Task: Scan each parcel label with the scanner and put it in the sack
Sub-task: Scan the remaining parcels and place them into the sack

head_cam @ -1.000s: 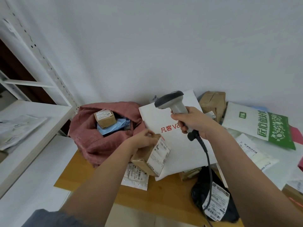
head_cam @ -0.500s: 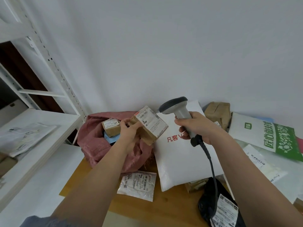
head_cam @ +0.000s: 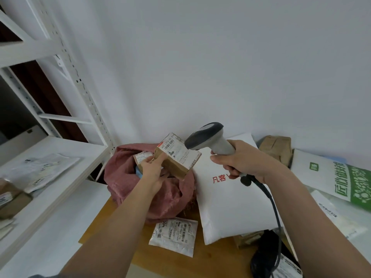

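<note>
My left hand (head_cam: 153,171) grips a small brown cardboard parcel (head_cam: 175,161) in the air above the open red woven sack (head_cam: 160,194). Its white label (head_cam: 176,150) faces up. My right hand (head_cam: 240,162) grips the handle of a grey corded scanner (head_cam: 208,140), whose dark head points down at the label from just right of it. Inside the sack lies another small brown box (head_cam: 140,158) on something blue.
A big white mailer (head_cam: 230,205) with red print leans beside the sack on the wooden table (head_cam: 160,255). A small white pouch (head_cam: 173,235), a black bag (head_cam: 267,257), a green-and-white mailer (head_cam: 341,177) and brown parcels (head_cam: 278,148) lie around. White shelving (head_cam: 40,177) stands left.
My left hand has lifted the parcel from low over the table up over the sack and turned its label upward. The scanner head has tipped closer to the label.
</note>
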`<state>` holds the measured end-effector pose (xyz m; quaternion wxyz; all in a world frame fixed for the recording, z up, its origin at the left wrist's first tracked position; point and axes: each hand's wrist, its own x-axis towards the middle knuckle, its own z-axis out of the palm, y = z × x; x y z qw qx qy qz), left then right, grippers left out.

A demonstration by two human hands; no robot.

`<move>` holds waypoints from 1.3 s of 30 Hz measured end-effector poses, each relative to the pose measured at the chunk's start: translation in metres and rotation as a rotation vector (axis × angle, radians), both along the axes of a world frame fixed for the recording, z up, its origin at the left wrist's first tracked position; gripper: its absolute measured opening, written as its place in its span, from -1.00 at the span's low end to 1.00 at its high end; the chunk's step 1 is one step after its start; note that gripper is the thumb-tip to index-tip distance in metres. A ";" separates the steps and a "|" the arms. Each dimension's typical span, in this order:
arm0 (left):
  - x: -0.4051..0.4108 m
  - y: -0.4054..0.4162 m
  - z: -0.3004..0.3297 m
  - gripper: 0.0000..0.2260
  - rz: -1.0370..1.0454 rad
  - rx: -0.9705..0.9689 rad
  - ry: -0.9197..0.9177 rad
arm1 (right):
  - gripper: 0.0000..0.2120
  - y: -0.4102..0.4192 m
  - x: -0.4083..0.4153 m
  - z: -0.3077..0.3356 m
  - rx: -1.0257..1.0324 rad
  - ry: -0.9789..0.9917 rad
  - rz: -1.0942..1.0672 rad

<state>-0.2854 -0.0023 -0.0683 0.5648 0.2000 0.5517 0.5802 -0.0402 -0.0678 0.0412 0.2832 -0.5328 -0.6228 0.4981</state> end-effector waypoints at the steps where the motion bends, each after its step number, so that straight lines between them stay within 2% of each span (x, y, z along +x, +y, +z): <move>1: -0.002 0.000 0.001 -0.42 0.004 -0.001 0.009 | -0.81 -0.002 0.000 0.002 0.003 -0.008 0.006; 8: -0.017 0.000 0.005 -0.48 -0.003 -0.004 0.065 | -0.83 -0.013 0.000 0.018 0.005 -0.009 0.044; 19: -0.027 -0.005 -0.001 -0.43 0.005 -0.061 0.106 | -0.85 -0.026 0.003 0.029 0.028 0.040 0.062; 26: -0.040 -0.007 -0.005 -0.46 0.018 -0.091 0.119 | -0.77 -0.026 -0.004 0.027 0.017 0.056 0.057; 28: -0.044 -0.006 -0.007 -0.42 0.071 -0.085 0.124 | -0.76 -0.025 -0.009 0.025 0.001 0.095 0.058; 30: -0.051 -0.005 -0.008 -0.28 0.211 -0.042 0.163 | -0.78 -0.022 -0.016 0.021 0.000 0.134 0.043; 32: -0.060 -0.004 -0.006 -0.18 0.349 -0.013 0.276 | -0.82 -0.018 -0.021 0.018 0.009 0.137 0.006; 35: -0.074 0.004 -0.011 -0.33 0.395 -0.027 0.430 | -0.83 -0.012 -0.029 0.010 -0.005 0.147 -0.025; 39: -0.085 0.019 -0.034 -0.42 0.289 -0.040 0.363 | -0.84 -0.004 -0.040 -0.004 -0.039 0.152 -0.031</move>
